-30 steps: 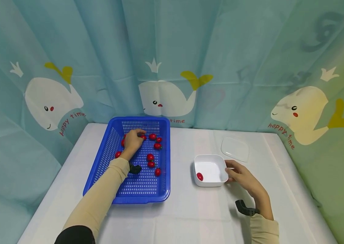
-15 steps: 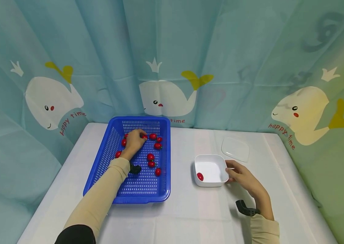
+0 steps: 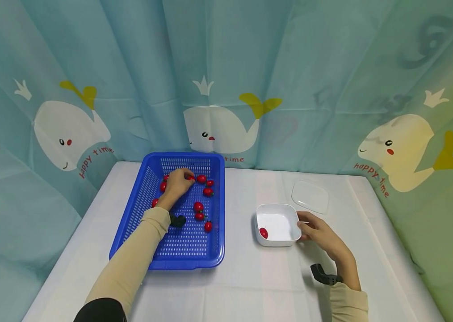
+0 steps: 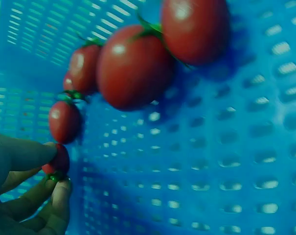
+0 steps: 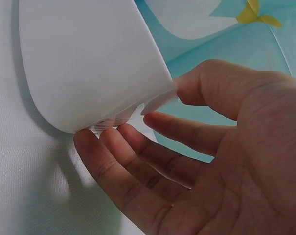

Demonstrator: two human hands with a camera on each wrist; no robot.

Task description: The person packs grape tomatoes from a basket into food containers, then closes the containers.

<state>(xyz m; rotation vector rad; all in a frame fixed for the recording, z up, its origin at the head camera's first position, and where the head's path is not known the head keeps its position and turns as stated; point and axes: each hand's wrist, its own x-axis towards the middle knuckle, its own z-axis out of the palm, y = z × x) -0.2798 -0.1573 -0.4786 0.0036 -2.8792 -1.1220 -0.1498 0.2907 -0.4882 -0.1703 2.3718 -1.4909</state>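
Note:
My left hand (image 3: pixel 177 182) reaches into the blue plastic basket (image 3: pixel 220 214). In the left wrist view its thumb and fingertips pinch a small red cherry tomato (image 4: pixel 59 160) with a green stem, low in the basket. Other cherry tomatoes (image 4: pixel 133 68) lie close by, several of them in a row along the basket. My right hand (image 3: pixel 320 232) is at the right side of a small white box (image 3: pixel 278 243). Thumb and index finger pinch a tab at its rim, while the other fingertips rest against its outer wall. Inside the box, one cherry tomato (image 3: pixel 264 233) lies at the left front.
A clear lid (image 3: pixel 310 197) lies flat on the white tablecloth (image 3: pixel 242 286) behind the box. Behind the table hangs a blue-green curtain (image 3: pixel 226 53) with whale prints. More tomatoes (image 3: pixel 198 207) are scattered in the middle and right of the basket.
My left fingers have closed in on the cherry tomato and moved very slightly right and away from me. My right hand and the white box have stayed in place.

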